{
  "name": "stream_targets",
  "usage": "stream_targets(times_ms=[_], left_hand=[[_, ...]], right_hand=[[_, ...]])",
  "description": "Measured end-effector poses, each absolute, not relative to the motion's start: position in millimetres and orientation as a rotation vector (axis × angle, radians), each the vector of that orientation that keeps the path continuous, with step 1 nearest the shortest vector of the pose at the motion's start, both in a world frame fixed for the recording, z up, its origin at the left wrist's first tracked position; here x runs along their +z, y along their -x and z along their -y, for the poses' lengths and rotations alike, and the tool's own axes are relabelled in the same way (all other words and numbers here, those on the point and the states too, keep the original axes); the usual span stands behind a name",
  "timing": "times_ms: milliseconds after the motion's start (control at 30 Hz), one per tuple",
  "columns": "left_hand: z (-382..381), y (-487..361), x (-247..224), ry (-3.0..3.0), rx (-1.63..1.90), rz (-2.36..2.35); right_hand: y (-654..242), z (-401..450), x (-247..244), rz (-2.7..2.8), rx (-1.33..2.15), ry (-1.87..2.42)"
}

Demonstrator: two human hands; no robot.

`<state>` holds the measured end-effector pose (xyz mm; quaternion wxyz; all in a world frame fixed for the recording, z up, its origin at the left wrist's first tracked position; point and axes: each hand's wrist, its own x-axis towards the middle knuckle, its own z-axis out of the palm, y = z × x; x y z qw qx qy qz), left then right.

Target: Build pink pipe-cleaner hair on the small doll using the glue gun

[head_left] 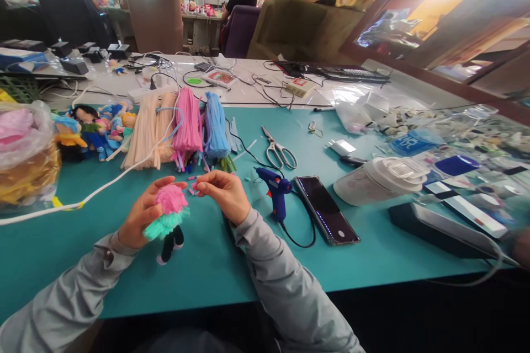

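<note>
My left hand (pixel 143 212) is closed around a small doll (pixel 170 198) with a pink top, a mint-green frill and dark legs that hang down over the mat. To its right, the fingers of my right hand (pixel 226 193) pinch a short pink piece (pixel 196 186), probably cut pipe cleaner. A few more short pink pieces (pixel 191 178) lie on the mat close to these fingertips. Behind my hands lie bundles of pipe cleaners: peach (pixel 143 132), pink (pixel 188 121) and blue (pixel 216 127). Right of my right hand is a blue glue gun (pixel 276 190).
Scissors (pixel 278 149) lie beyond the glue gun; a phone (pixel 327 209) and a white lidded cup (pixel 379 179) are to the right. Several small dolls (pixel 97 129) and a plastic bag (pixel 28 160) sit at the left. A white cable (pixel 111 179) crosses the teal mat (pixel 199 270).
</note>
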<state>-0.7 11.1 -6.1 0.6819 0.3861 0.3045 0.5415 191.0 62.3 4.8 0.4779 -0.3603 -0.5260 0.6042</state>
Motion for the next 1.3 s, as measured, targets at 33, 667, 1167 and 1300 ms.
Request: stream_targets(times_ms=[33,667,1167,1300], left_hand=[[-11,1,-6,-0.849,1.211,-0.664],[-11,4,-9,-0.8,1.178,-0.699],[-9,3,-4,-0.878,1.156,-0.681],[-9,2,-3,-0.887,1.157,-0.692]], right_hand=[[-188,-59,5,1.274,1.5,0.847],[-181,-45,2,1.771,0.462,0.825],[-179,-43,4,1.733,0.48,0.885],[-179,-42,5,1.727,0.454,0.859]])
